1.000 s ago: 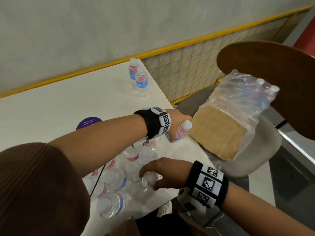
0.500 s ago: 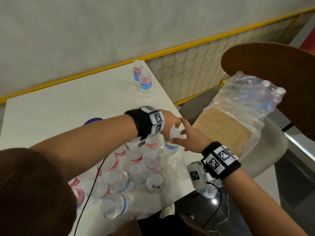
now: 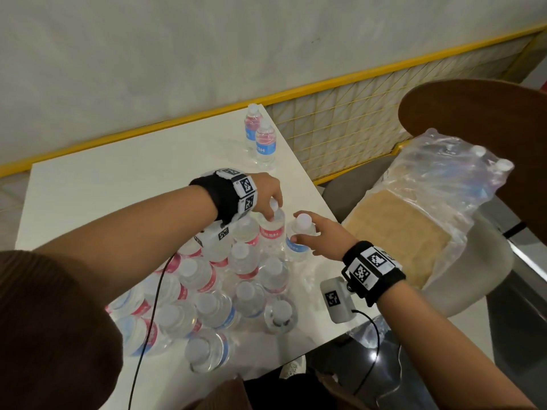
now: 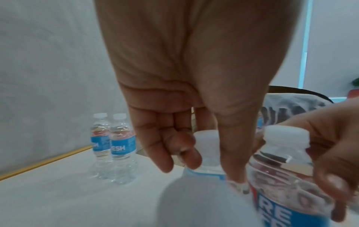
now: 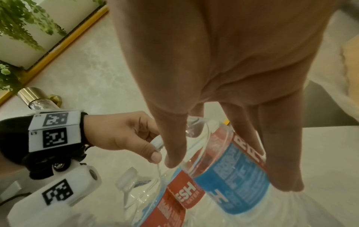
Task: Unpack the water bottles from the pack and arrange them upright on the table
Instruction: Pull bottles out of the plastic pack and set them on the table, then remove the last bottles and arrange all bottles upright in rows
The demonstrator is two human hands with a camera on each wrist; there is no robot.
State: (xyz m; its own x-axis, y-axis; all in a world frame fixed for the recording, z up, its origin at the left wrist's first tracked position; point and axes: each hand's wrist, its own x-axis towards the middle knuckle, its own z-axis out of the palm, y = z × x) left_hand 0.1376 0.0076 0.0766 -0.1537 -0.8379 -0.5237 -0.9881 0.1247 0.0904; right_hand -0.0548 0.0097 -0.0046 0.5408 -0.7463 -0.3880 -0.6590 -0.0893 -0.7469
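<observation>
Several clear water bottles with white caps stand packed together on the white table (image 3: 103, 184). My left hand (image 3: 270, 213) pinches the cap of a bottle (image 3: 273, 232) at the far end of the group; its fingers (image 4: 186, 155) curl round that cap (image 4: 207, 138). Right beside it, my right hand (image 3: 307, 232) grips a blue-labelled bottle (image 3: 297, 245) just below its cap (image 3: 305, 221), with the fingers (image 5: 279, 153) wrapped round its body (image 5: 233, 169). The torn plastic pack (image 3: 444, 179), holding more bottles on a cardboard base, lies on the chair to the right.
Two upright bottles (image 3: 265, 140) stand apart near the table's far right corner. The table's right edge runs just past my right hand. A brown chair back (image 3: 479, 113) rises behind the pack. A cable (image 3: 148, 321) crosses the near bottles.
My right hand left the near bottles, moved to the far end of the group and took the blue-labelled bottle. My left hand went from holding a tilted bottle to pinching a cap.
</observation>
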